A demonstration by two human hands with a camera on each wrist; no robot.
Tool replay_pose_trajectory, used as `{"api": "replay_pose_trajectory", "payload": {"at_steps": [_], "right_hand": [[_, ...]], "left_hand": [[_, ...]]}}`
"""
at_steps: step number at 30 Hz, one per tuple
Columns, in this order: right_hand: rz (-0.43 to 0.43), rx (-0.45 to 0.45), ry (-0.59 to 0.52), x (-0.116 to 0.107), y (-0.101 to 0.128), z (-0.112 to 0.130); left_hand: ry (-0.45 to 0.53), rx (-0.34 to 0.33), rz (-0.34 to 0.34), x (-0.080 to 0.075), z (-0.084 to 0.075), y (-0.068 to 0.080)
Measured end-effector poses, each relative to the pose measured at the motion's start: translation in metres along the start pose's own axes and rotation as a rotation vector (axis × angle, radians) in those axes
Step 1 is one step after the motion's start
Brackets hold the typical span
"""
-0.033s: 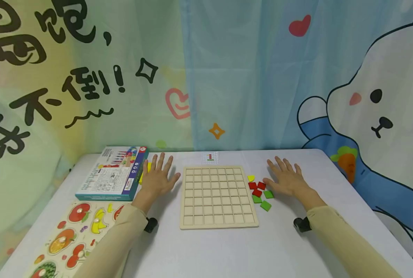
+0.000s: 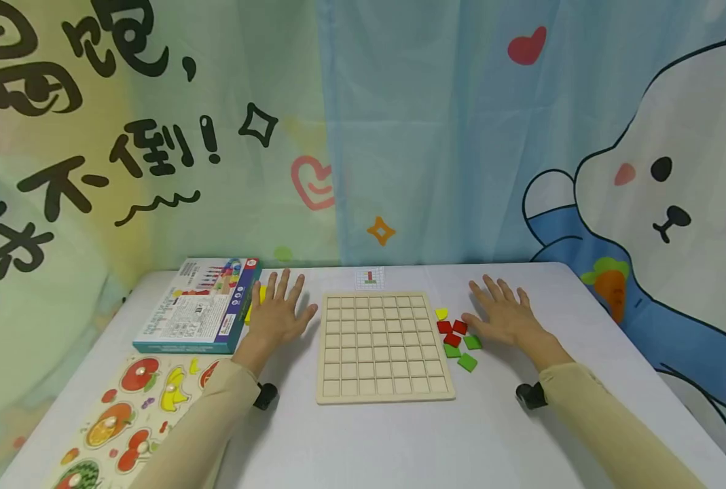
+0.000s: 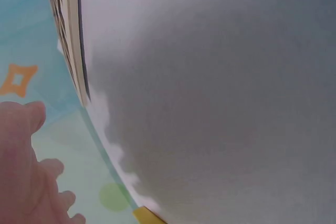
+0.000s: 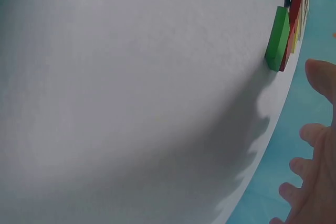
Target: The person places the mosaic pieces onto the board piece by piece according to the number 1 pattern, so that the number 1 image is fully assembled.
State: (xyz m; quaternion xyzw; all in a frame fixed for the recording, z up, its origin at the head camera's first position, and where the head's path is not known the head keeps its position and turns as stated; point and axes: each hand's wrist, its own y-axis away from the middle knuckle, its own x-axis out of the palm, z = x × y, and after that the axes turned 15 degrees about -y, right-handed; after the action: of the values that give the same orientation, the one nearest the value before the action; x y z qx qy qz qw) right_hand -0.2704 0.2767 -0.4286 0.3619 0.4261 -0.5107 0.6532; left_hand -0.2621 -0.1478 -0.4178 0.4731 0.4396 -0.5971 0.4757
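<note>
While my right wrist view shows coloured tiles (image 4: 279,38) side-on, only my head view frames left hand (image 2: 274,318) and right hand (image 2: 507,316) together, fingers (image 2: 283,284) spread and empty, flanking them and the grid board (image 2: 384,346) on a white table (image 2: 485,435) before a printed curtain (image 2: 411,136), a yellow object (image 2: 263,293) partly covered.

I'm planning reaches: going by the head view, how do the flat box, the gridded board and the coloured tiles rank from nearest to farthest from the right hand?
From the right hand:
1. Coloured tiles, just left
2. Gridded board, left of those
3. Flat box, far left
</note>
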Motion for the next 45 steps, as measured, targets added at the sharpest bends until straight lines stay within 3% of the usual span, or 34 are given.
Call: {"api": "replay_pose_trajectory", "payload": {"at_steps": [10,17,21,26,29,32,35,37,42,45], "right_hand": [[-0.016,-0.011,0.011,0.001,-0.004,0.002],[-0.022,-0.022,0.029,0.004,-0.008,0.002],[-0.040,-0.031,-0.022,0.007,-0.012,0.003],[-0.073,-0.051,-0.211,0.011,-0.016,0.008],[-0.085,-0.058,-0.356,0.014,-0.017,0.012],[-0.090,-0.040,-0.491,0.017,-0.017,0.016],[-0.093,0.000,-0.581,0.022,-0.015,0.022],[-0.094,0.023,-0.606,0.025,-0.014,0.024],[-0.110,0.069,-0.620,0.032,-0.009,0.026],[-0.132,0.074,-0.629,0.033,-0.007,0.028]], "left_hand": [[0.002,-0.007,-0.040,0.011,0.001,-0.004],[0.006,-0.004,-0.027,0.012,-0.001,-0.007],[0.042,-0.005,-0.016,0.010,-0.001,-0.008],[0.259,0.008,-0.029,0.009,-0.002,-0.011],[0.490,0.013,-0.045,0.011,-0.002,-0.013],[0.733,0.001,-0.017,0.017,-0.003,-0.014],[0.889,-0.025,0.009,0.026,-0.004,-0.014],[0.929,-0.046,-0.003,0.031,-0.005,-0.011],[0.913,-0.086,-0.092,0.040,-0.011,-0.004],[0.911,-0.103,-0.112,0.043,-0.015,-0.002]]}}
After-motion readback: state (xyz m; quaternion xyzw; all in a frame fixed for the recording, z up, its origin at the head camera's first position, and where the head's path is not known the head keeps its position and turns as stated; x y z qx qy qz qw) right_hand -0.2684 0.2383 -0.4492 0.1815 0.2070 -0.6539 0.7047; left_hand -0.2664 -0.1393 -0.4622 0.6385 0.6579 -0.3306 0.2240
